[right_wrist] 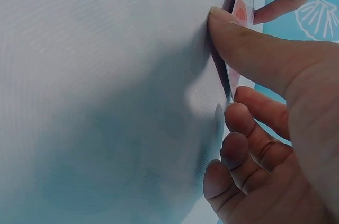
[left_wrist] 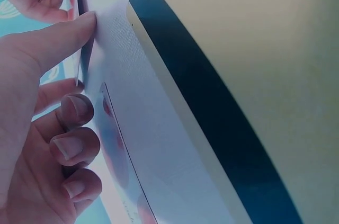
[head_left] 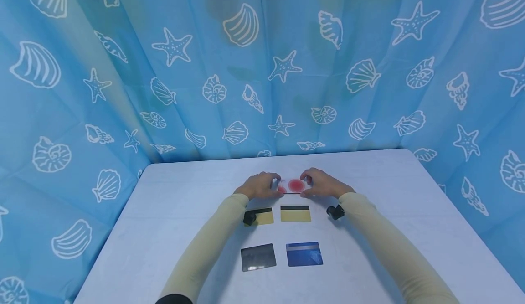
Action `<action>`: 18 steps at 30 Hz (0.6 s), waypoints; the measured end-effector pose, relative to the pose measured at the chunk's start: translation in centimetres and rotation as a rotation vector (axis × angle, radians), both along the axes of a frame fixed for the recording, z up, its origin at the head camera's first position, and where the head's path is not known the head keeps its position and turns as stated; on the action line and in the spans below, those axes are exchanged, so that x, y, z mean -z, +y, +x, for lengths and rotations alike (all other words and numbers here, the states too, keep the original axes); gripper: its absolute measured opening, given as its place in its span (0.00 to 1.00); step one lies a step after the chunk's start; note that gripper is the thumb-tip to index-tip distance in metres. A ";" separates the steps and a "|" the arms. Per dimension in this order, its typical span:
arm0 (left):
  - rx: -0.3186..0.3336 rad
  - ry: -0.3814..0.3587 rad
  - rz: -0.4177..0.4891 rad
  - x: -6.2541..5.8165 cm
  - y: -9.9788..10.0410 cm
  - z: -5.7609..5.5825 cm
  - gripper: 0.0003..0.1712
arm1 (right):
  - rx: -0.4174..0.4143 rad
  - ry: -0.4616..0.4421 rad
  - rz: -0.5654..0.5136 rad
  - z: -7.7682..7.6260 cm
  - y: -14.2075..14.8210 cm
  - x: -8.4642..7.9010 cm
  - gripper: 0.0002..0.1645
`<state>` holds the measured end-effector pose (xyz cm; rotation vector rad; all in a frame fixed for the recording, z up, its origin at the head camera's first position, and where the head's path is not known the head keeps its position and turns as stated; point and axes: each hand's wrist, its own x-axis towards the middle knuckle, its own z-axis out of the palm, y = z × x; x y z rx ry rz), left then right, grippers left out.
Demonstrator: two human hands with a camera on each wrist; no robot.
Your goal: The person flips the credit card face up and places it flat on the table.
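In the head view, my left hand and right hand pinch a pale card with red circles by its two short ends. The wrist views show this card tilted up, its near long edge close over the tabletop, thumb on the near side and index finger behind. Another pale card with reddish patches lies beside my curled left fingertips in the left wrist view; my left hand mostly hides it in the head view. Nearer to me lie two gold cards with dark stripes, the left one partly covered by a wrist camera, the right one in full view.
Closest to me on the white table lie a black card and a blue card with a pale stripe. Small black wrist cameras stick out below the sleeves. A blue curtain with shells hangs behind the table.
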<state>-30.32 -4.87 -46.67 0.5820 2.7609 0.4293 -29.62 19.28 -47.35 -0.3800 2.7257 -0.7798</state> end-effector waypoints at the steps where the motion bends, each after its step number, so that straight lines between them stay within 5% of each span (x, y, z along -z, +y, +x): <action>1: 0.001 -0.003 -0.002 0.0 0.0 0.0 0.35 | -0.001 0.000 0.002 0.0 0.0 -0.1 0.35; 18: 0.007 -0.001 -0.019 -0.1 0.0 -0.2 0.34 | 0.003 -0.004 0.000 0.0 -0.1 -0.3 0.35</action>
